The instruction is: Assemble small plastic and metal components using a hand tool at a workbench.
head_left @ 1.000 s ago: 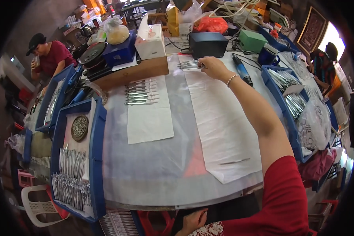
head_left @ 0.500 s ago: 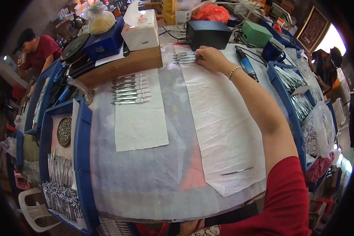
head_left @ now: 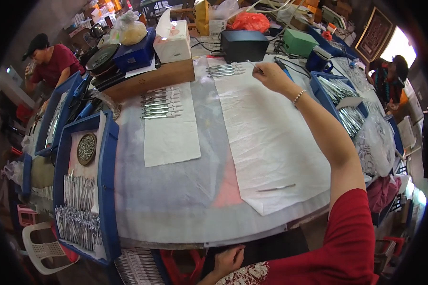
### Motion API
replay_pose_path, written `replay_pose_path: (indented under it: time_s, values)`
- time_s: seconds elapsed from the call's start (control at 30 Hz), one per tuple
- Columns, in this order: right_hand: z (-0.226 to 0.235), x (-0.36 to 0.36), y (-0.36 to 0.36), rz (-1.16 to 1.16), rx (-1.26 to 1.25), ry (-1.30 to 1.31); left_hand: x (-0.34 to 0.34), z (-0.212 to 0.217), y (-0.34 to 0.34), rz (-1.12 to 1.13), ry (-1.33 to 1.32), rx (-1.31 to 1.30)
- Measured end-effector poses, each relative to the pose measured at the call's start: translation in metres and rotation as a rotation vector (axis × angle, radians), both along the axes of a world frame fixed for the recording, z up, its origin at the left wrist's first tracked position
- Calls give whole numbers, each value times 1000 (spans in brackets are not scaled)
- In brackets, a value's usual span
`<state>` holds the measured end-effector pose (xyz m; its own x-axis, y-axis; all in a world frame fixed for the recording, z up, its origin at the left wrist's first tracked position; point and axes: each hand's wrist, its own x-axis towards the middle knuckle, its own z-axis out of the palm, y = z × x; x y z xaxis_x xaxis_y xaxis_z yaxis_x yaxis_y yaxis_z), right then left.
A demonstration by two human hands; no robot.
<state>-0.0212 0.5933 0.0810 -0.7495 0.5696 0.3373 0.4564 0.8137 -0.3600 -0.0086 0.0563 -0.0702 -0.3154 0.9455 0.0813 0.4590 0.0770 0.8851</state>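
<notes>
My right hand (head_left: pixel 272 77) is at the far side of the table, its fingers pinched on a slim silver metal tool (head_left: pixel 253 64) whose tip pokes out to the left. Just left of it, several similar slim metal tools (head_left: pixel 226 71) lie in a row on the far end of a long white cloth (head_left: pixel 266 128). One more thin metal tool (head_left: pixel 277 188) lies alone near that cloth's front edge. Below the table's front edge, my left hand (head_left: pixel 229 260) is loosely closed, with nothing seen in it. A shorter white cloth (head_left: pixel 171 142) bears a row of white-headed metal tools (head_left: pixel 161 103).
Blue trays of metal pieces stand at left (head_left: pixel 110 190) and right (head_left: pixel 325 99); the left one also holds a round dish (head_left: pixel 86 148). Along the back are a wooden box (head_left: pixel 147 80), tissue box (head_left: pixel 173 42), dark box (head_left: pixel 244 46) and green box (head_left: pixel 299 42). Two other people sit beyond.
My right hand has moved right, away from the far row, with a metal tool in its fingers. My left hand shows more fully below the table edge. The view has shifted slightly.
</notes>
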Motion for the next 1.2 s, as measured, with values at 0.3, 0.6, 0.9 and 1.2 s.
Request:
replay_pose_path:
  time_s: [0.3, 0.6, 0.9, 1.2]
  values:
    - [48, 96, -178, 293, -137, -283, -1, 109, 3, -330, -355, 14]
    - [59, 134, -227, 303, -57, -33, 36, 279, -12, -510, -774, 1237]
    - [3, 26, -99, 10, 141, 35, -11, 216, 18, -784, -202, 988]
    - [-54, -66, -9, 29, 252, -108, -16, 17, -15, -57, 65, 7]
